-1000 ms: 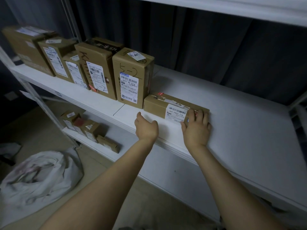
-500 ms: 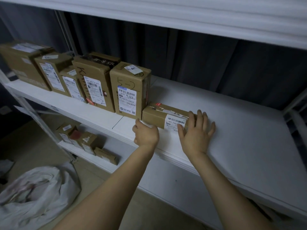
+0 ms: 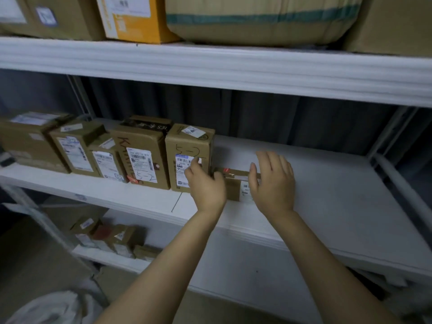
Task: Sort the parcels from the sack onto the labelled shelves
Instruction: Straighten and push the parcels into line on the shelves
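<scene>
The parcel lies on the middle shelf just beside the boxes, right hand spread over it, left hand curled at its end, grip unclear; sack on the floor.

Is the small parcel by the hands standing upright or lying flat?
Lying flat: the small parcel sits low on the shelf, its long side down.

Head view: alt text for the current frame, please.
Two bare hands flank a small flat parcel on the white middle shelf: the left hand curled at its left end, the right hand open over its right end. It lies beside an upright box marked 5-2, last in a row of boxes.
</scene>
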